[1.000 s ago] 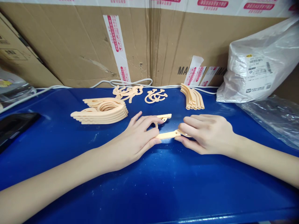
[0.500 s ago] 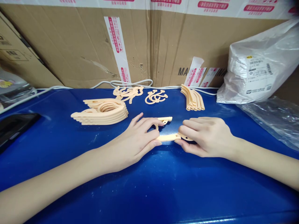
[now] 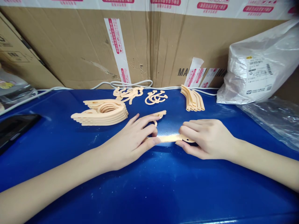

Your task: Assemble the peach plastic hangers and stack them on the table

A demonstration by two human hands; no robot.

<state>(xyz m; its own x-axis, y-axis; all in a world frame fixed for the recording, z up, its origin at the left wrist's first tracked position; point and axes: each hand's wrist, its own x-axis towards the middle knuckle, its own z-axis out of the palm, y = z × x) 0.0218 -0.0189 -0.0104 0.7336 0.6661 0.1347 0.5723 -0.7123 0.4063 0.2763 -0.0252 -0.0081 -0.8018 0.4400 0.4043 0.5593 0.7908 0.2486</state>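
Observation:
Between my hands is a cream plastic folding clothes hanger (image 3: 170, 138), partly covered by my fingers. My left hand (image 3: 139, 138) pinches its near arm between thumb and bent fingers, while the forefinger lies along the far arm. That far arm (image 3: 163, 113) sticks out beyond the fingertips. At the other end, my right hand (image 3: 206, 138) is closed on the near arm's tip, where a small dark hole shows. Behind my left hand lies a stack of folded hangers (image 3: 100, 113). Loose hooks (image 3: 156, 97) and a group of curved arm pieces (image 3: 192, 99) lie farther back.
More hook pieces (image 3: 128, 93) lie on the blue tabletop (image 3: 149, 189). A white cable (image 3: 93, 86) runs along the back, before cardboard boxes (image 3: 81, 46). A white plastic package (image 3: 252, 68) stands back right, clear film (image 3: 273, 115) below it. A dark phone-like device (image 3: 18, 127) lies left.
The hanger's far arm has swung away from me and to the left, opening a wider gap from the near arm. My left forefinger has moved with it; my right hand has barely shifted.

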